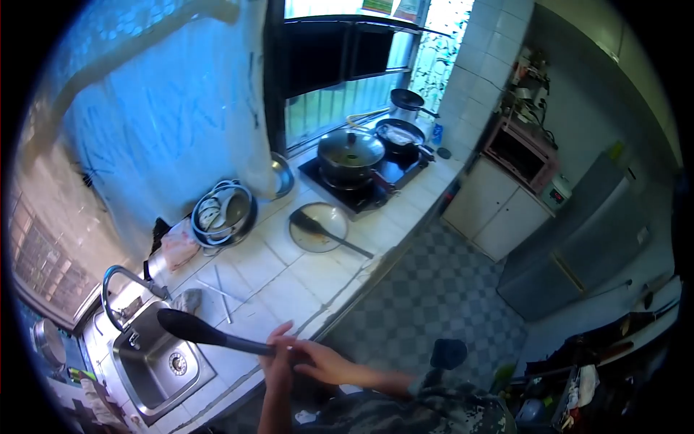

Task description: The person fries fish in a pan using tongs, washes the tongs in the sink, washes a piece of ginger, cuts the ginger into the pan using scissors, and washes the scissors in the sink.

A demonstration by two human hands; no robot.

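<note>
A long black serving spoon (pixel 191 327) stretches leftward over the sink's near right corner, its dark oval head at the far end. My left hand (pixel 277 365) is wrapped round its handle in front of the counter. Close against it, my right hand (pixel 322 363) has its fingers at the handle's end; they partly overlap the left hand. On the counter beyond, a dark spatula (pixel 340 241) rests across a round shallow plate or lid (pixel 334 218), its handle sticking out toward the counter edge.
A steel sink (pixel 153 387) with a curved tap (pixel 108 293) lies at left. A lidded pan (pixel 348 155) and a frying pan (pixel 402 137) sit on the black cooktop (pixel 376 206). Bowls (pixel 246 220) are stacked by the curtain. A grey fridge (pixel 571 239) stands across the tiled floor (pixel 434 289).
</note>
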